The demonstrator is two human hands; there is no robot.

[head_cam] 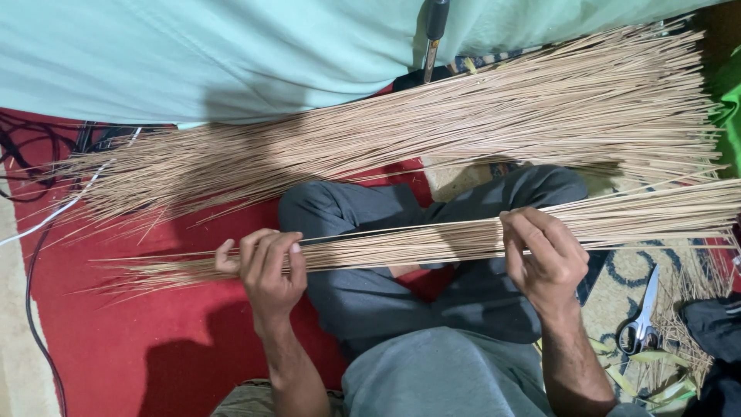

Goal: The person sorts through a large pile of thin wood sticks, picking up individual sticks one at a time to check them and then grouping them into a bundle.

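Both hands, the left hand (266,266) and right hand (544,255), are curled tight around a thin bundle of sticks (417,241) above the lap, a larger stick pile (401,131) lying just beyond.

Item: bundle of thin tan sticks (432,241) | State: gathered, held at two places | Pose: near-horizontal, thin ends fanning left | Location: above crossed legs

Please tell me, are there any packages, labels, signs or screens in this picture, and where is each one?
None in view. There are only the stick bundle in the left hand and right hand, a larger stick pile, scissors on the rug, and cables on the red carpet.
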